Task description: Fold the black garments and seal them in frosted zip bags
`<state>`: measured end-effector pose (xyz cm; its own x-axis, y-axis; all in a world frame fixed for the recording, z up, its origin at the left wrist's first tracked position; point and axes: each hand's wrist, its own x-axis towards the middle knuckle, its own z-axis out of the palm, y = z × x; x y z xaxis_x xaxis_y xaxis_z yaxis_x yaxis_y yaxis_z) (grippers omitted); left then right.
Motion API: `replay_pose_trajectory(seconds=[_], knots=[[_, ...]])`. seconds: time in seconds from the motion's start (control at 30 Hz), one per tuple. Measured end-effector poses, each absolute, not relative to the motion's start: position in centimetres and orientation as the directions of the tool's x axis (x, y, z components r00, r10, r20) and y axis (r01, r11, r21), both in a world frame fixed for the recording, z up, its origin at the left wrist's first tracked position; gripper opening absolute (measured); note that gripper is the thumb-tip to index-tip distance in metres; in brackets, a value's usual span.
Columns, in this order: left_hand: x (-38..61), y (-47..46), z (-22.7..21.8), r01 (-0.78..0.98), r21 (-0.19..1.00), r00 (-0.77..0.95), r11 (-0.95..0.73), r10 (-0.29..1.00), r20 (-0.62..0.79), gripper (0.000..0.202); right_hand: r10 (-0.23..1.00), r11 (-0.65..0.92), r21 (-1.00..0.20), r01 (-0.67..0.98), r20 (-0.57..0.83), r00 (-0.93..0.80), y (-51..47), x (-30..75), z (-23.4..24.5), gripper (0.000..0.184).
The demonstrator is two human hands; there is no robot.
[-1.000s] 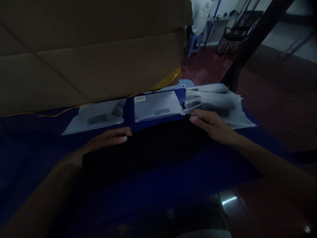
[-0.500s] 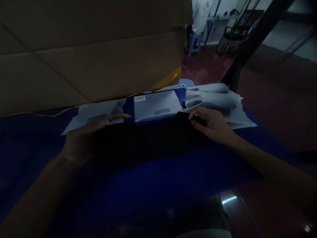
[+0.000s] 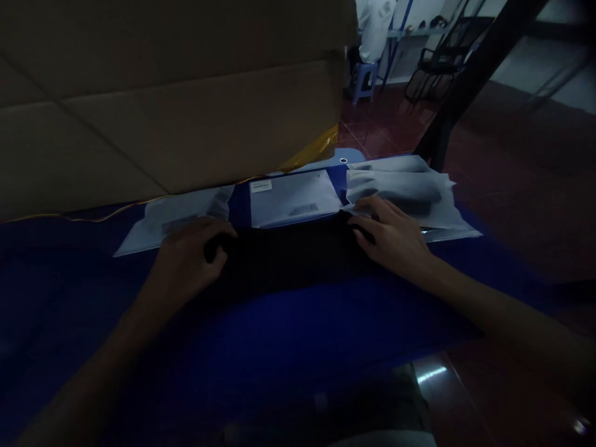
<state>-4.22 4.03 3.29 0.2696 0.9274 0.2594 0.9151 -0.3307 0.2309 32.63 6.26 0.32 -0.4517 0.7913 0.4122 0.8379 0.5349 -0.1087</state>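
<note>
"Black cloth [image 3: 288,254]: where does it lie?"

"Flat on the blue tabletop [image 3: 302,329], folded into a wide strip, right in front of the person. At its 12 o'clock sit three lots of frosted plastic bags: one bag [image 3: 158,226] towards 10 o'clock, a middle bag [image 3: 293,198] at 12, and a loose pile [image 3: 410,186] towards 2. Beyond them stands a big cardboard box [image 3: 162,105]."

"And the hands?"

"One at each end. The left hand [image 3: 186,261] is at the cloth's 9 o'clock, its fingers curled round that end in a grip. The right hand [image 3: 391,239] rests on the 3 o'clock end, fingers stretched, tips bent onto the corner. Whether it pinches or only presses, I cannot tell; the light is poor."

"Why hold it so?"

"My guess is that a hand on either end keeps the strip taut and its fold square. The bags lie within easy reach of the cloth's far edge, the middle one all but touching it."
</note>
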Motion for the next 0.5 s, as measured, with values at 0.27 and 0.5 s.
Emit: replay_pose_trajectory(seconds=[0.27,0.5], knots=[[-1.4,1.6,3.0,0.791,-0.064,0.598,-0.608,0.748,0.287,0.048,0.573,0.757,-0.05,0.652,0.531,-0.624,6.0,32.1,0.4,0.031],[-1.1,1.7,0.7,0.675,0.032,0.736,-0.738,0.675,0.055,0.069,0.566,0.823,-0.158,0.545,0.16,-0.808,5.2,31.5,0.0,0.063]])
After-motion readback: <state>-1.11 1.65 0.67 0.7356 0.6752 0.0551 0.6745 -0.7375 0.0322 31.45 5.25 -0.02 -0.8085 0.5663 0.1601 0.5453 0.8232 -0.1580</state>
